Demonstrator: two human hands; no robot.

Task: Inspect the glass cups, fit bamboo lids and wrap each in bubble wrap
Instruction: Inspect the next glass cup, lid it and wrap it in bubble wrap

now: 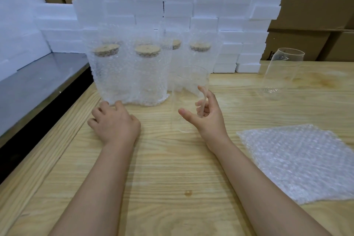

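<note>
A bare clear glass cup (pixel 188 82) stands upright on the wooden table (pixel 172 178), and my right hand (pixel 205 115) grips its lower part, thumb in front and fingers behind the glass. My left hand (pixel 115 120) lies knuckles up on the table, its fingertips touching the base of the nearest wrapped cup (pixel 109 76). Several cups wrapped in bubble wrap stand in a group behind my hands, each with a bamboo lid (pixel 147 50) showing through. A second bare glass cup (pixel 281 74) stands at the right rear. A flat bubble wrap sheet (pixel 298 161) lies at the right.
A wall of white foam blocks (pixel 180 5) rises behind the cups. Cardboard boxes (pixel 316 15) are stacked at the back right. A grey metal surface (pixel 38 86) adjoins the table's left edge, with more foam on it.
</note>
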